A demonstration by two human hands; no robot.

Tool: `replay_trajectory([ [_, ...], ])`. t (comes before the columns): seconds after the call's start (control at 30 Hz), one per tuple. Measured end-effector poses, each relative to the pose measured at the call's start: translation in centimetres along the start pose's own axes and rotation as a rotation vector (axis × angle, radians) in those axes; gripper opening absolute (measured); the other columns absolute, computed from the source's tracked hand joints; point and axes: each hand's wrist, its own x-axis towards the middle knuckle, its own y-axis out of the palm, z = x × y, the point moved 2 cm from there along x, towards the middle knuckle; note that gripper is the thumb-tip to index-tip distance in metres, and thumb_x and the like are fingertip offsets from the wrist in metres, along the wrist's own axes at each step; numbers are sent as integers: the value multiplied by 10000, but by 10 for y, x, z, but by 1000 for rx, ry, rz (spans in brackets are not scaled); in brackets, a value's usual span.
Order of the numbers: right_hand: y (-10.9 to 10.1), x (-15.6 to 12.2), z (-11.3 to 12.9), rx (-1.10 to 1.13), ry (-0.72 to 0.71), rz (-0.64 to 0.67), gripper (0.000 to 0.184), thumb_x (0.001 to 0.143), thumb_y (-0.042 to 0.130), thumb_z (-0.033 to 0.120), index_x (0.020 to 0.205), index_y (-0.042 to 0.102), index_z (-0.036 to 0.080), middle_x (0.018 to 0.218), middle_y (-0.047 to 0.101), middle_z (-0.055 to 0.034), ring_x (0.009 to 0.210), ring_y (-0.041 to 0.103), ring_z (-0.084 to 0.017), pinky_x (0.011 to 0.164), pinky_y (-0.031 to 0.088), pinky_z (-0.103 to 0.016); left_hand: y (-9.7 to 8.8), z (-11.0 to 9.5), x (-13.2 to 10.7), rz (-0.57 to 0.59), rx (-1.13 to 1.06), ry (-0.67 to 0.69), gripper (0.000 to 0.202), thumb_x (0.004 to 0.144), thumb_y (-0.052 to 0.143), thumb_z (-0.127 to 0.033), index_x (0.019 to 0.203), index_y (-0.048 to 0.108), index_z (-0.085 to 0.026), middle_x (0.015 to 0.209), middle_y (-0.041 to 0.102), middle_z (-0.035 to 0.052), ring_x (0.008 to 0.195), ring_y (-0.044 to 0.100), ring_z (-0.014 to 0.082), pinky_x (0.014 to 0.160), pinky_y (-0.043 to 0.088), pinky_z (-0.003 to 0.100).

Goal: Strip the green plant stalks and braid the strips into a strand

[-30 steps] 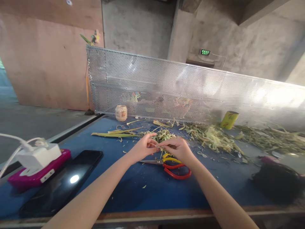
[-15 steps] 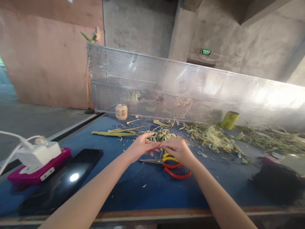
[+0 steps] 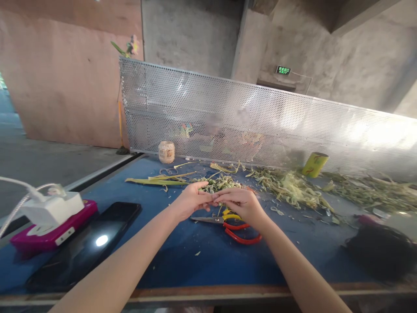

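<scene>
My left hand [image 3: 192, 201] and my right hand [image 3: 243, 202] meet at the fingertips above the blue table. Both are closed in a pinch, and whatever sits between the fingers is too small to make out. Just behind them lies a heap of cut green and pale plant pieces [image 3: 223, 183]. Beneath my right hand rest red-handled scissors [image 3: 243, 240], their handles partly covered. A tool with yellow handles [image 3: 230, 214] lies against them, mostly hidden by the hand. Long green leaf strips [image 3: 159, 182] are spread to the left of the heap.
A black phone [image 3: 86, 245] and a magenta power strip [image 3: 54, 232] with a white charger occupy the left. Dried leaves [image 3: 289, 187] and a yellow-green can [image 3: 314, 164] stand right. A beige woven-looking jar [image 3: 166, 152] is near the perforated metal screen [image 3: 195, 108]. A dark object [image 3: 379, 252] lies front right.
My fingers have shifted slightly against each other, with the right-hand fingers a little higher and further left. The things on the table lie as before.
</scene>
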Motion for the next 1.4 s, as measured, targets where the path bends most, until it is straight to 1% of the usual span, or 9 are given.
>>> replay_trajectory([
  [0.23,-4,2,-1,-57,14,-35,229,797,500,136,821,688,266,870,674,-48,1113,492,-199,848,477,-360,3,-3,-2,46,44,111,940,649,695,-193,1358,89,-67,659,660,46,558,595,147,563,469,294],
  [0.33,-5,2,0,-34,19,-19,229,793,502,129,826,687,260,931,659,-57,1091,510,-203,835,485,-361,3,-4,-3,97,88,148,911,670,677,-202,1361,91,-106,691,665,39,522,581,126,550,469,286],
  [0.53,-6,0,-1,-35,80,-68,236,777,517,123,795,696,275,1083,597,-45,1069,522,-198,817,490,-350,3,-5,-4,154,86,198,927,666,677,-181,1370,74,-151,749,670,54,678,621,169,597,502,308],
  [0.67,-6,-1,-4,-5,100,-70,234,776,526,127,814,692,287,1080,600,-35,1039,537,-186,809,495,-346,2,-6,-4,153,64,174,961,663,679,-172,1373,33,-162,772,668,59,732,625,178,627,516,317],
  [0.9,-6,0,-3,23,57,-37,238,785,515,121,823,691,278,985,639,-44,1056,530,-181,848,479,-357,3,-6,-4,163,108,174,1027,646,690,-158,1373,-35,-186,764,662,56,677,614,182,497,497,272],
  [1.03,-5,0,-3,-2,51,-58,228,773,527,121,806,695,273,1031,622,-47,1038,541,-188,822,491,-349,4,-5,-5,135,111,165,986,638,693,-153,1375,38,-177,734,649,36,632,589,152,479,482,251],
  [1.2,-4,-1,-5,1,145,-132,191,746,554,141,820,699,241,1047,623,-72,890,611,-186,641,536,-292,4,-6,-5,77,69,146,918,628,693,-130,1355,134,-120,660,614,-3,641,592,141,545,508,270],
  [1.27,-3,-1,-6,5,178,-148,187,733,564,141,824,700,232,978,657,-70,829,632,-178,617,541,-280,4,-6,-5,51,110,164,926,623,699,-145,1349,127,-93,641,611,3,604,591,141,453,471,223],
  [1.4,-2,-1,-6,-58,129,-156,174,724,579,140,803,703,233,843,695,-43,804,644,-165,733,533,-302,3,-6,-5,20,186,137,938,611,714,-203,1337,129,-106,656,603,8,501,598,138,281,286,152],
])
